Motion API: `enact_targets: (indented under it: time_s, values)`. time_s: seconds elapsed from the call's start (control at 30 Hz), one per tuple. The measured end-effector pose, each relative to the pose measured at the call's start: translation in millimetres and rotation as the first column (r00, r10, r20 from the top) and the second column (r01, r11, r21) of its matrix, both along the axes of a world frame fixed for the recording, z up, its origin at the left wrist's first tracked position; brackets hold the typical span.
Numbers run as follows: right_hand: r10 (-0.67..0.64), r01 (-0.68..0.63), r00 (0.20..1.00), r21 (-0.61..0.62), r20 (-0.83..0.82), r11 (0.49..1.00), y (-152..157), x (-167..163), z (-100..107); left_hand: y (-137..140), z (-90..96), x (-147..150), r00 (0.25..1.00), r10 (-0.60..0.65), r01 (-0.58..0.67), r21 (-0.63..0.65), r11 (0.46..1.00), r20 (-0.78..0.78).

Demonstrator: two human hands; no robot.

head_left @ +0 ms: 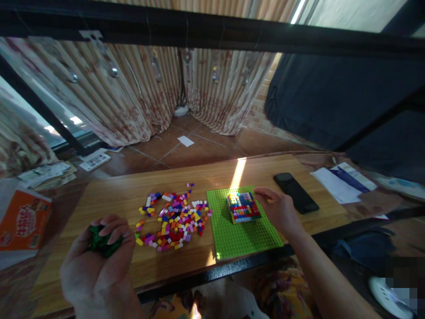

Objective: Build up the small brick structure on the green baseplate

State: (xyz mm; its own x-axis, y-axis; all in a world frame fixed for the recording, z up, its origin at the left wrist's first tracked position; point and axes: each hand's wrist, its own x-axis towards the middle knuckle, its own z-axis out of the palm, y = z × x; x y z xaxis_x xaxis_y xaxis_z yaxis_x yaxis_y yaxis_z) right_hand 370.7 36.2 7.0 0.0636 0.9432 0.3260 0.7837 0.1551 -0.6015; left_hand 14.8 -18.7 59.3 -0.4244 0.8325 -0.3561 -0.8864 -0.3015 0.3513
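Dark green pieces (102, 243) are clasped in the left hand (98, 266). The multicoloured block (244, 208) is seated on the baseplate (245, 241); whether anything is pinched by the right hand (278, 210) beside it cannot be told.

Bright sunlight (238, 173) streaks the wooden table (111, 195) amid dim surroundings.

Between the left hand (104, 243) and the green baseplate (245, 238), loose bricks (179, 219) sprawl across the wooden table (116, 195), so a low sideways pass would meet them, though a bare strip of wood runs behind them along the far edge. The right hand (270, 204) obstructs the right side of the brick block (244, 207), with the phone (295, 192) farther right; the baseplate to the block's left and front lies open.
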Motion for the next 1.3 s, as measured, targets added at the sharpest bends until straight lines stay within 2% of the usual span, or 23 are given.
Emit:
enact_targets:
  time_s: [0.23,0.37,0.47,0.57,0.87,1.1,1.3]
  values:
    - [0.022,-0.022,1.0,-0.029,-0.006,0.999,-18.5,7.5,4.4,2.0,2.3,2.5,1.0,0.012,-0.013,-0.026,1.0,-0.011]
    - [0.098,-0.096,0.995,-0.043,0.03,0.994,-35.1,8.0,10.2,0.9,1.4,0.9,1.0,0.009,-0.009,-0.031,0.999,-0.007]
    - [0.149,-0.144,0.987,-0.074,0.062,0.987,-43.7,7.8,9.7,0.7,-1.0,-0.5,1.0,-0.012,0.011,-0.013,1.0,-0.007]
    - [0.143,-0.134,0.986,-0.095,0.088,0.986,-48.9,7.2,5.7,1.0,-4.2,-1.3,0.999,-0.033,0.033,0.018,0.999,-0.013]
    - [0.08,-0.072,0.99,-0.08,0.112,0.994,-51.6,3.2,-2.0,2.1,-8.7,-2.1,0.999,-0.027,0.028,0.036,0.999,-0.034]
    - [0.095,-0.087,0.994,-0.126,0.061,0.988,-49.0,2.8,-2.3,3.1,-5.0,-1.7,1.0,-0.012,0.012,-0.015,1.0,0.002]
    - [0.139,-0.132,0.99,-0.173,0.032,0.976,-44.8,8.6,0.0,0.9,-5.6,-1.4,1.0,-0.027,0.026,0.019,0.999,0.013]
